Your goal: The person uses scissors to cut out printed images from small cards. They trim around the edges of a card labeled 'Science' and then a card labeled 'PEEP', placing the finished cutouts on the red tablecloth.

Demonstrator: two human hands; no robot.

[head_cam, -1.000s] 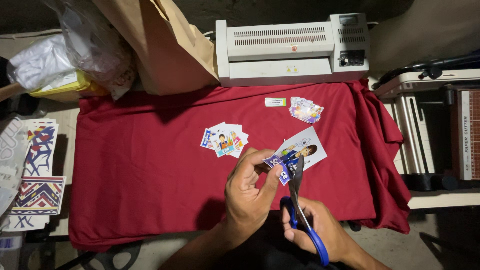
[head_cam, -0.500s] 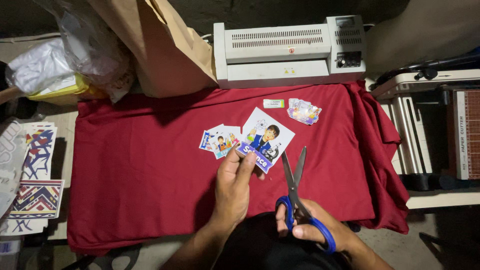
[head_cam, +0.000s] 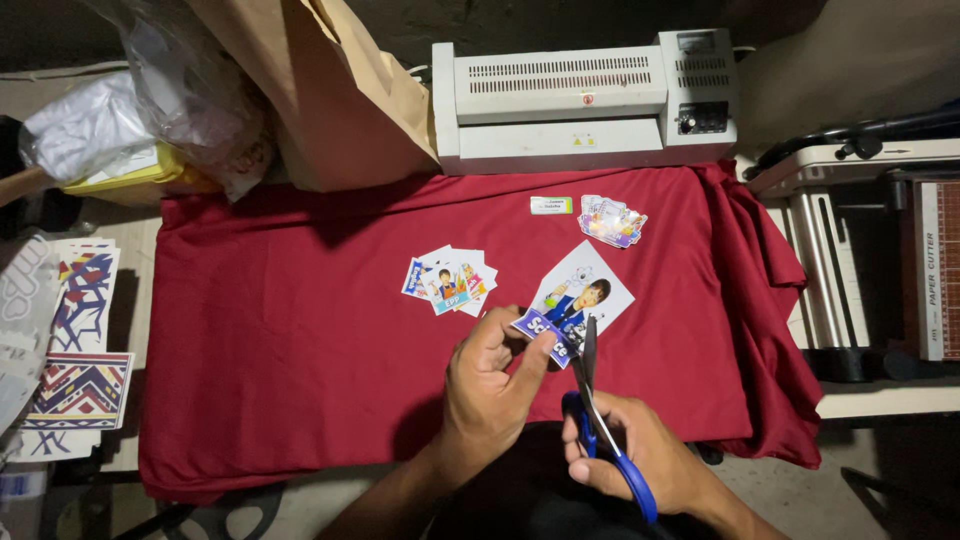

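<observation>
My left hand (head_cam: pixel 490 385) pinches the lower edge of a glossy printed sheet (head_cam: pixel 577 298) showing a cartoon figure, held just above the red cloth (head_cam: pixel 280 330). My right hand (head_cam: pixel 640 455) grips blue-handled scissors (head_cam: pixel 598 415). Their blades point up and meet the sheet's bottom edge beside my left thumb. A small fan of cut picture cards (head_cam: pixel 450 280) lies on the cloth just left of the sheet.
A white laminating machine (head_cam: pixel 585 95) stands at the back. A small label (head_cam: pixel 551 205) and a pile of stickers (head_cam: pixel 611 220) lie before it. A brown paper bag (head_cam: pixel 330 90) and plastic bags (head_cam: pixel 150 110) sit back left. Patterned prints (head_cam: pixel 75 350) lie left; a paper cutter (head_cam: pixel 890 260) stands right.
The scissors have swung in from the right and closed onto the sheet's lower edge. My left hand keeps hold of the sheet, which has shifted slightly.
</observation>
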